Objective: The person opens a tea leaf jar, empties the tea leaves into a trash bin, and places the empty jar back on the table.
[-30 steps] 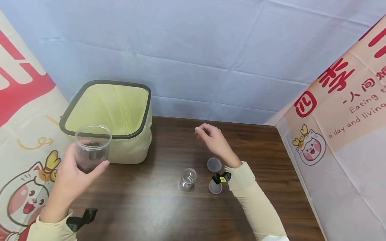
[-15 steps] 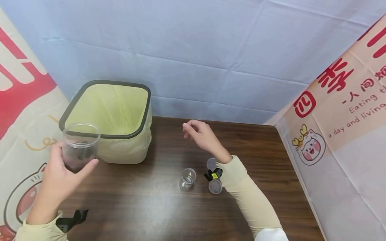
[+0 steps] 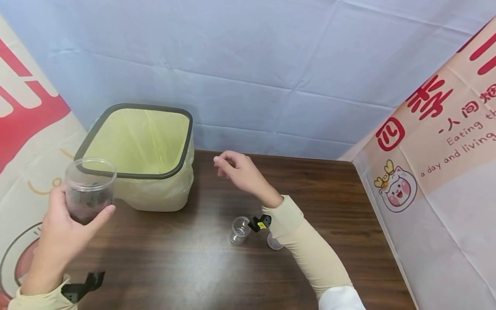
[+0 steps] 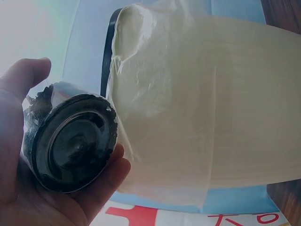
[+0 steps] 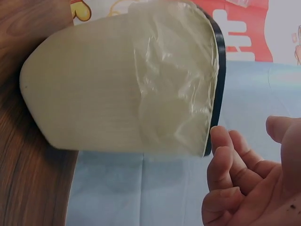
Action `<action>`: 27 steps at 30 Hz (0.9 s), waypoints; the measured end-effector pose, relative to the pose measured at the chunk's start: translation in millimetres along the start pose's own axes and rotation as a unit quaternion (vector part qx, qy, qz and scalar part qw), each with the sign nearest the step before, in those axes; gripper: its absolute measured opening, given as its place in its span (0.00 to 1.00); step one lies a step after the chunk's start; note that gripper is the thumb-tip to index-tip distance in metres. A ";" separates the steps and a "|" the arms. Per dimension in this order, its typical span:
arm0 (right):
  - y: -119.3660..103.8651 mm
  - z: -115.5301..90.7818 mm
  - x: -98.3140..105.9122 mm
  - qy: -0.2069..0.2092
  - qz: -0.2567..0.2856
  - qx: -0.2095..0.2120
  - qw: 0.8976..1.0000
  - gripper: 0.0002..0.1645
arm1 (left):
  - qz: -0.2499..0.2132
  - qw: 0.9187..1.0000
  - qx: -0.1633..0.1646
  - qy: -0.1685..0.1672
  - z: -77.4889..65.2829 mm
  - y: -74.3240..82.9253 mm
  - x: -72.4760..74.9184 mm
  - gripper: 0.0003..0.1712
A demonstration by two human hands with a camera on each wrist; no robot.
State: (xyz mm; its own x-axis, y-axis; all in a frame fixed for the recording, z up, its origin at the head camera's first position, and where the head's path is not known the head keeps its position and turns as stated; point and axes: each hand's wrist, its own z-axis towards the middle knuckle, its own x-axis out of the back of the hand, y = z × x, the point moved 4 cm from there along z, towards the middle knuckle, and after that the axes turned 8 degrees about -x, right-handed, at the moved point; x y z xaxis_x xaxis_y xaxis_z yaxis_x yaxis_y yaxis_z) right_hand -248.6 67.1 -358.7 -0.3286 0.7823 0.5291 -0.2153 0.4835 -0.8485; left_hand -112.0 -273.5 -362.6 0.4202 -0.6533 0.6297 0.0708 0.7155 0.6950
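My left hand [image 3: 63,234] grips a clear plastic cup [image 3: 92,198] around its side, near the left front corner of the bin. Dark stuff fills the lower part of the cup, and its top has no lid. In the left wrist view the dark cup bottom [image 4: 77,143] faces the camera. To the right of the bin, my right hand [image 3: 240,172] hangs in the air with fingers loosely curled and nothing in them. The square bin [image 3: 166,193] has a dark rim and a pale yellow liner bag folded over it.
On the wooden table [image 3: 186,275] a small clear jar [image 3: 239,232] stands below the right wrist. A round translucent disc [image 3: 273,242] lies beside it, partly covered by the sleeve. A pale blue cloth [image 3: 248,73] hangs behind, with printed panels [image 3: 438,142] at both sides.
My right hand has moved left toward the bin, its sleeve now covering one of the two discs. My left hand has shifted left and slightly down with the cup.
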 end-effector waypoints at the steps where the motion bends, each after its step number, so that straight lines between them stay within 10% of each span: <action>1: -3.2 0.6 -1.7 -0.003 0.000 0.002 1.000 0.20 | -0.001 1.000 0.001 0.002 0.2 -0.3 0.7 0.48; 27: -28.7 27.2 -54.3 -0.051 -0.006 -0.027 0.998 0.27 | 0.021 1.000 -0.002 0.007 -0.9 -5.6 3.2 0.48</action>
State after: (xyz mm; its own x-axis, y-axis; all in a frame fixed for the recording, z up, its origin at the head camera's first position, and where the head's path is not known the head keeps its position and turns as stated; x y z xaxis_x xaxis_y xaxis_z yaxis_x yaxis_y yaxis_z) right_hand -249.6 0.0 -362.8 -0.4187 0.7333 0.5357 -0.1717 0.5153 -0.8396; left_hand -110.3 -279.3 -364.8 0.4362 -0.6193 0.6528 0.0564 0.7429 0.6671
